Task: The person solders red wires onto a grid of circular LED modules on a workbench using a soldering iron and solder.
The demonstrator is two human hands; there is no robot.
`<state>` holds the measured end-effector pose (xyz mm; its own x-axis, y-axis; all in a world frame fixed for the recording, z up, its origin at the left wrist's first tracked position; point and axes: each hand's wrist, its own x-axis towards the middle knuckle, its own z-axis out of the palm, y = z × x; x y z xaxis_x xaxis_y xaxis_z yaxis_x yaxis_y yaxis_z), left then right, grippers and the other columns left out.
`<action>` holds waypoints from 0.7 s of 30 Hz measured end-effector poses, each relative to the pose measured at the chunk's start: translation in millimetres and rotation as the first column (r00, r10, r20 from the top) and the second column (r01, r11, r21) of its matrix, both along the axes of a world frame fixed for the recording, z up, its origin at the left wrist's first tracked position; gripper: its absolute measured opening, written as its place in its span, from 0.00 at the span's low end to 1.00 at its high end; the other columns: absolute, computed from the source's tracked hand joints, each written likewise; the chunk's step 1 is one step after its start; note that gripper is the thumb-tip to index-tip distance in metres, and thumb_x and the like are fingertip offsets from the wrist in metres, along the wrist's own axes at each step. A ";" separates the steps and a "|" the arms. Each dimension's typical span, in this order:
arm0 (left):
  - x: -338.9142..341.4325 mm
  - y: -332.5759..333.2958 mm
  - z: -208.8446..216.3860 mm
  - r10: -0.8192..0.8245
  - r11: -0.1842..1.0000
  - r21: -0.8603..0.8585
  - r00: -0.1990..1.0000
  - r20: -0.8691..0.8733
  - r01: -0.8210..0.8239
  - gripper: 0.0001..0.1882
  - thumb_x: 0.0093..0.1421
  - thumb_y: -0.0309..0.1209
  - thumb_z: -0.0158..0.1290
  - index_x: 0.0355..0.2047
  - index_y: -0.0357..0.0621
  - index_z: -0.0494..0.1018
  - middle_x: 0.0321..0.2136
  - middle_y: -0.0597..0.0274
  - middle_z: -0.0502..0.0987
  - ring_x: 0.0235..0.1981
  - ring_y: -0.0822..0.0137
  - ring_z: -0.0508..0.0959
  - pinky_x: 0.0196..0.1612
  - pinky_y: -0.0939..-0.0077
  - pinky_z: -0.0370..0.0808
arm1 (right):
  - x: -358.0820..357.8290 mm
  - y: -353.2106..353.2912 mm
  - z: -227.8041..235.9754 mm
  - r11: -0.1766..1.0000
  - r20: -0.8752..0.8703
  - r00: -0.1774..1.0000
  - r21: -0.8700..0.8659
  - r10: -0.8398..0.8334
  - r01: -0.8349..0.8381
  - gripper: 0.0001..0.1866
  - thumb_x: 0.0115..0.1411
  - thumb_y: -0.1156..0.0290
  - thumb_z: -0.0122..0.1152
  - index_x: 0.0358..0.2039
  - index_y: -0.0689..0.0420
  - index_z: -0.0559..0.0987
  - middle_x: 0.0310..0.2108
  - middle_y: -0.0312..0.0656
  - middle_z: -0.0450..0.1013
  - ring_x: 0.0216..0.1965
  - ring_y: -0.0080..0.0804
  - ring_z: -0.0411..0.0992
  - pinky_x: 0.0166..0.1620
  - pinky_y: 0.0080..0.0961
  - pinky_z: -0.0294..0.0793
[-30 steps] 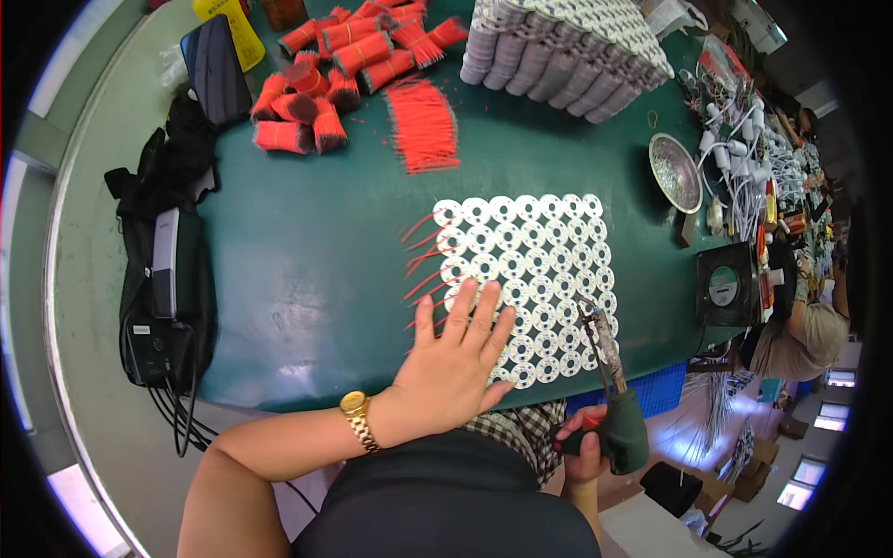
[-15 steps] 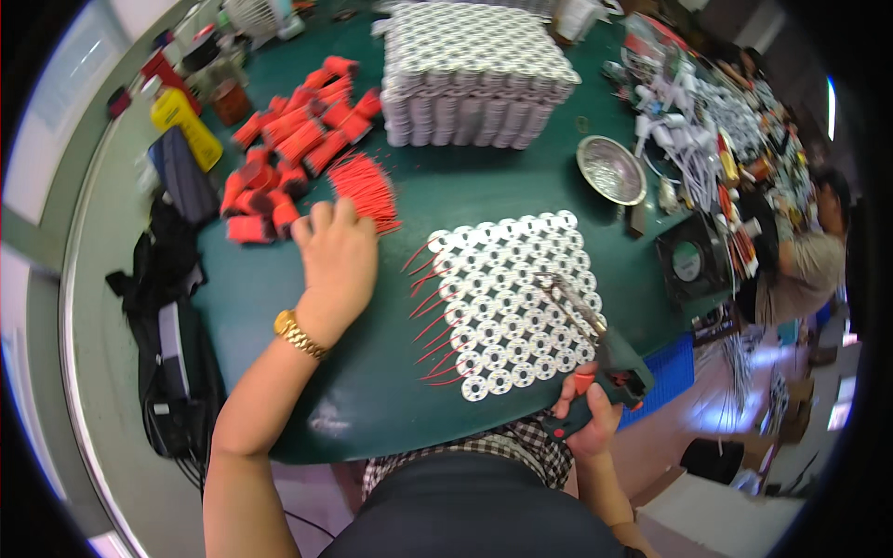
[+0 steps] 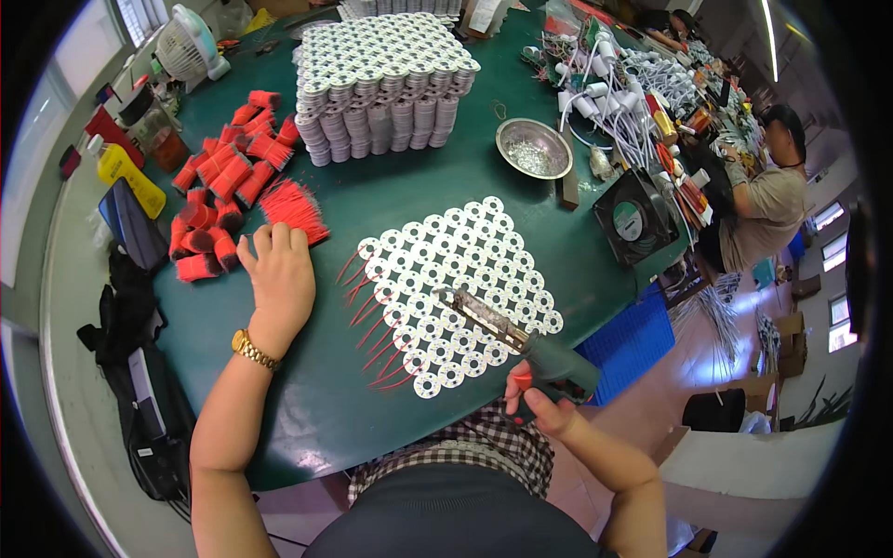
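My right hand (image 3: 547, 409) grips a dark green soldering gun (image 3: 558, 365) by its handle, a finger at its red trigger. The gun's metal tip reaches over a sheet of round white circuit boards (image 3: 456, 270), though I cannot tell whether it touches. Short red wires (image 3: 374, 337) stick out from the boards along the sheet's left edge. My left hand (image 3: 281, 288), palm down with fingers apart, is at the near edge of a loose pile of red wires (image 3: 296, 210). Its thumb is hidden, and no wire shows in it.
Red wire bundles (image 3: 223, 172) lie beyond my left hand. A tall stack of board sheets (image 3: 381, 93) stands at the back. To the right are a metal bowl (image 3: 534, 149), a black square fan (image 3: 636, 219) and tangled white cables (image 3: 642, 84). Another person (image 3: 767, 195) sits at far right.
The view has turned, so the table's things appear farther left. The soldering gun has moved leftward over the boards, nearer the wired edge. My left hand stays by the red wire pile.
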<state>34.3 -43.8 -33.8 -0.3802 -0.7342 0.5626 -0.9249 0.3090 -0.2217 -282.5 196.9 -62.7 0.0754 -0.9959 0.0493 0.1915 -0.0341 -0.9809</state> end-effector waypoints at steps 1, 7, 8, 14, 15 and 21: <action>0.6 0.0 -0.3 0.006 1.000 -0.008 1.000 0.003 -0.006 0.06 0.56 0.25 0.50 0.34 0.43 0.72 0.39 0.57 0.71 0.49 0.55 0.71 0.60 0.41 0.60 | -1.1 -2.4 -2.7 1.000 0.104 0.995 0.017 0.010 -0.012 0.22 0.65 0.61 0.57 0.54 0.61 0.69 0.36 0.48 0.73 0.29 0.31 0.75 0.36 0.27 0.77; 8.6 0.9 -8.3 0.063 0.996 0.063 0.997 -0.046 -0.060 0.07 0.57 0.24 0.48 0.37 0.44 0.70 0.36 0.58 0.70 0.43 0.56 0.70 0.56 0.48 0.63 | 10.1 -6.0 -2.6 0.997 0.053 0.996 0.000 -0.075 0.075 0.23 0.63 0.61 0.59 0.53 0.62 0.70 0.33 0.49 0.74 0.26 0.31 0.75 0.33 0.27 0.77; 10.1 -0.3 -8.4 0.065 0.996 0.060 0.997 -0.047 -0.062 0.07 0.57 0.24 0.48 0.37 0.44 0.70 0.36 0.58 0.70 0.43 0.56 0.70 0.56 0.48 0.63 | 12.5 -3.8 -9.3 0.993 0.098 0.990 -0.047 -0.100 0.105 0.23 0.63 0.60 0.59 0.52 0.62 0.70 0.33 0.48 0.74 0.26 0.31 0.75 0.33 0.27 0.77; 13.5 5.5 -4.5 -0.069 0.998 -0.009 0.959 -0.276 0.069 0.05 0.61 0.25 0.53 0.38 0.42 0.71 0.34 0.57 0.70 0.38 0.56 0.71 0.46 0.57 0.66 | 29.6 12.4 -31.5 0.944 0.192 0.955 -0.201 -0.224 0.262 0.23 0.63 0.59 0.59 0.52 0.62 0.69 0.35 0.48 0.73 0.27 0.29 0.74 0.35 0.26 0.77; 12.0 8.1 0.0 -0.145 0.984 0.046 0.926 -0.348 0.172 0.05 0.61 0.25 0.54 0.37 0.42 0.72 0.34 0.56 0.71 0.38 0.55 0.72 0.44 0.59 0.68 | 34.5 14.4 -28.7 0.929 0.185 0.933 -0.152 -0.310 0.338 0.23 0.64 0.59 0.58 0.52 0.61 0.68 0.35 0.48 0.73 0.27 0.29 0.74 0.35 0.26 0.76; -15.2 53.0 33.8 -0.205 0.865 0.222 0.721 -0.662 0.450 0.04 0.62 0.26 0.57 0.37 0.41 0.76 0.32 0.54 0.75 0.32 0.54 0.77 0.34 0.66 0.74 | 56.0 54.4 -38.2 0.931 0.110 0.930 -0.067 -0.350 0.359 0.24 0.65 0.55 0.56 0.52 0.60 0.66 0.35 0.46 0.72 0.27 0.30 0.74 0.35 0.28 0.77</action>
